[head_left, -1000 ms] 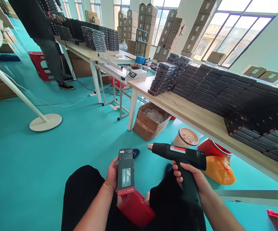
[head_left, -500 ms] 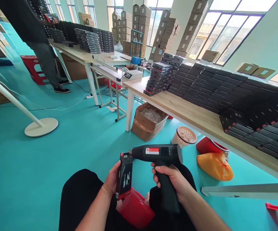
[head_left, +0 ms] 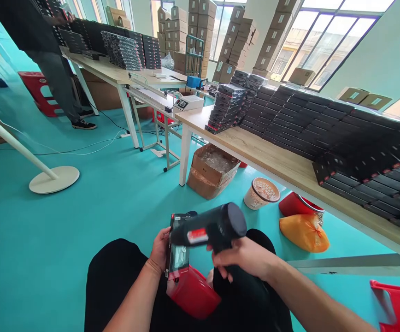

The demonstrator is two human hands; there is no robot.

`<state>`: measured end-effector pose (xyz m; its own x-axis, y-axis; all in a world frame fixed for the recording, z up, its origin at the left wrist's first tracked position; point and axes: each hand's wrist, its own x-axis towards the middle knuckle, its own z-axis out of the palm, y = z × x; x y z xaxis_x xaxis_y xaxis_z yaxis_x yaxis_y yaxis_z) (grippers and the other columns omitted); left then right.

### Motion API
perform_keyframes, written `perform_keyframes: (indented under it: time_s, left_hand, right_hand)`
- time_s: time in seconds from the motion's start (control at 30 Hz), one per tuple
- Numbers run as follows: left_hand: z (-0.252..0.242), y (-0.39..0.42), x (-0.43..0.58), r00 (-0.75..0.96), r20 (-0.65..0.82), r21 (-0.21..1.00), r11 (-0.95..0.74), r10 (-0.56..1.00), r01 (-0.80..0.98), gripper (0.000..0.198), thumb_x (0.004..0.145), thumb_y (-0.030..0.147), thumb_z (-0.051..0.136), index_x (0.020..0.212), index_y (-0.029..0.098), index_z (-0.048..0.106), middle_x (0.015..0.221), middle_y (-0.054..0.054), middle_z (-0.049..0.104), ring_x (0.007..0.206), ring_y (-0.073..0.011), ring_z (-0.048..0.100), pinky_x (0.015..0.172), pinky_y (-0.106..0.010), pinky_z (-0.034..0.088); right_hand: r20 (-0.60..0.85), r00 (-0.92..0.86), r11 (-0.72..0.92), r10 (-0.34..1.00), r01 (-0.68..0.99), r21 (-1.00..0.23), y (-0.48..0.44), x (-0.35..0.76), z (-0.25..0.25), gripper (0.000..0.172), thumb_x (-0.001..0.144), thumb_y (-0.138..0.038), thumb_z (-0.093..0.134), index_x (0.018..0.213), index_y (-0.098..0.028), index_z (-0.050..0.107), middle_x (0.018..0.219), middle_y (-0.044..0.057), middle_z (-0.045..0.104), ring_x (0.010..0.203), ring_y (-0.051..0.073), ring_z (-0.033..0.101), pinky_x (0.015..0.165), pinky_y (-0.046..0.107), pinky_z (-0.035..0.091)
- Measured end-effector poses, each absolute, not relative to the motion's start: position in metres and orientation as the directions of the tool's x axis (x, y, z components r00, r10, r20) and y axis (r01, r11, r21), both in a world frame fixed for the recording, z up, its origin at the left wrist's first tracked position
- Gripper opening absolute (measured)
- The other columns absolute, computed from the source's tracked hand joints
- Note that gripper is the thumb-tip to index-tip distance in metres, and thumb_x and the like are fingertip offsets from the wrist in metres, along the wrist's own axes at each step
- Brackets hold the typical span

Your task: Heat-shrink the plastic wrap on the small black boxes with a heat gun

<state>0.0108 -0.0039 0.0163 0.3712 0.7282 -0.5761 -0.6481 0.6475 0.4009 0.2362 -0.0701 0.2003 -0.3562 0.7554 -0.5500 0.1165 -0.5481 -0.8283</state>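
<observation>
My left hand (head_left: 159, 251) grips a slim black product box (head_left: 177, 254) with a red bottom edge, held upright over my lap. A black heat gun (head_left: 209, 228) with a red label sits in my right hand (head_left: 243, 258), fingers wrapped round its handle. Its nozzle points left and sits right in front of the box's upper part, covering it. Beneath both hands a red plastic stool (head_left: 193, 293) shows between my black-clad knees.
A long wooden table (head_left: 272, 163) on the right carries stacks of black boxes (head_left: 324, 133). Under it lie an open carton (head_left: 212, 171), a basket (head_left: 261, 193), a red bucket and an orange bag (head_left: 303, 232). A fan stand (head_left: 53, 179) and another person (head_left: 48, 50) are at the left.
The heat gun has swung left and turned, from apart on the right to right against the box. The box tilted and turned its face toward the nozzle.
</observation>
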Motion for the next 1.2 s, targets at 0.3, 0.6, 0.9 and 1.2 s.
perform_keyframes:
  time_s: [0.3,0.6,0.9,1.2]
  left_hand:
    - [0.016,-0.005,0.003,0.432,-0.575,0.388,0.696,0.695,-0.604,0.044,0.088,0.043,0.054,0.095,0.005,0.074,0.071,-0.015,0.075,0.059,-0.0284,0.069,0.061,-0.039,0.055]
    - [0.015,-0.001,0.005,0.421,-0.594,0.361,0.695,0.685,-0.622,0.047,0.088,0.043,0.053,0.109,0.006,0.072,0.077,-0.015,0.077,0.068,-0.0318,0.073,0.066,-0.042,0.057]
    - [0.018,0.0,-0.001,0.396,-0.589,0.352,0.665,0.705,-0.659,0.051,0.088,0.044,0.053,0.117,0.005,0.069,0.086,-0.018,0.077,0.077,-0.034,0.074,0.07,-0.045,0.058]
    - [0.022,0.006,0.0,0.111,-0.675,0.371,0.466,0.73,-0.803,0.036,0.087,0.038,0.055,0.109,0.012,0.067,0.084,-0.011,0.073,0.071,-0.0257,0.07,0.068,-0.04,0.059]
  right_hand:
    - [-0.443,-0.221,-0.412,0.869,0.172,-0.895,-0.06,0.231,0.206,0.015,0.069,-0.025,0.064,0.083,-0.019,0.062,0.056,-0.004,0.058,0.051,0.013,0.053,0.051,0.027,0.046]
    - [-0.514,-0.403,-0.36,0.757,0.398,-0.844,-0.066,0.237,0.21,0.004,0.067,-0.019,0.062,0.064,-0.02,0.06,0.053,-0.003,0.056,0.05,0.013,0.053,0.048,0.025,0.042]
    - [-0.661,-0.447,-0.506,0.603,0.426,-0.75,-0.083,0.268,0.19,0.003,0.062,-0.016,0.062,0.06,-0.019,0.062,0.051,-0.003,0.058,0.047,0.013,0.053,0.048,0.025,0.043]
    - [-0.6,-0.295,-0.631,0.744,-0.013,-0.776,-0.117,0.26,0.178,0.017,0.069,-0.024,0.07,0.084,-0.015,0.068,0.059,0.0,0.063,0.051,0.014,0.053,0.049,0.026,0.043]
